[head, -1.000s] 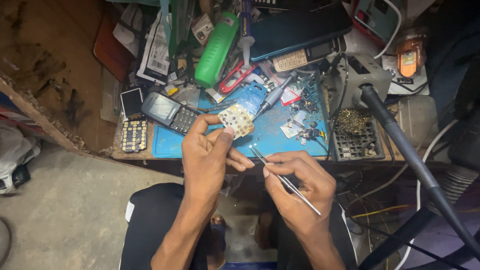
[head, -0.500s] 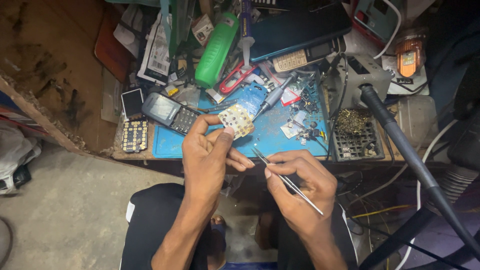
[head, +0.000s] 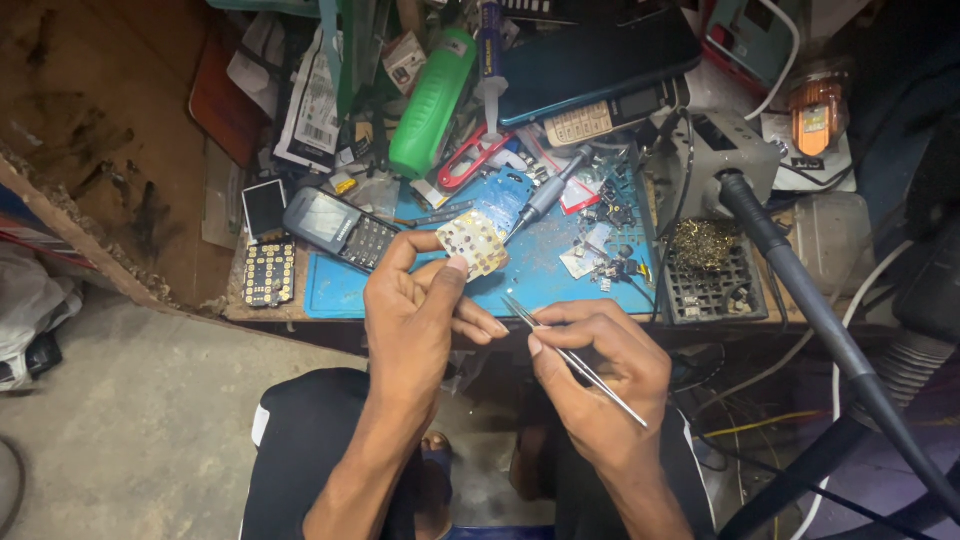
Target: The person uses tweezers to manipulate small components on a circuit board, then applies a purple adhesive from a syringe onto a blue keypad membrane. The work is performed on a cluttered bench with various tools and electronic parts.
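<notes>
Closest in, the right hand (head: 600,375) pinches a pair of thin silver metal tweezers (head: 572,358) pen-style, fingers closed round the shaft, tips aimed up and left toward the other hand for fine picking. Just beside it, the left hand (head: 425,320) holds up a small pale keypad membrane sheet dotted with round contacts (head: 472,242), thumb and forefinger gripping its lower edge, probably so the face stays open to the tweezers. Beyond both hands lies the blue rubber work mat (head: 340,290). Left of the left hand rests a dark grey keypad phone (head: 340,228). Farther back stands a green plastic bottle (head: 432,102), and off right a grey soldering station (head: 722,150).
</notes>
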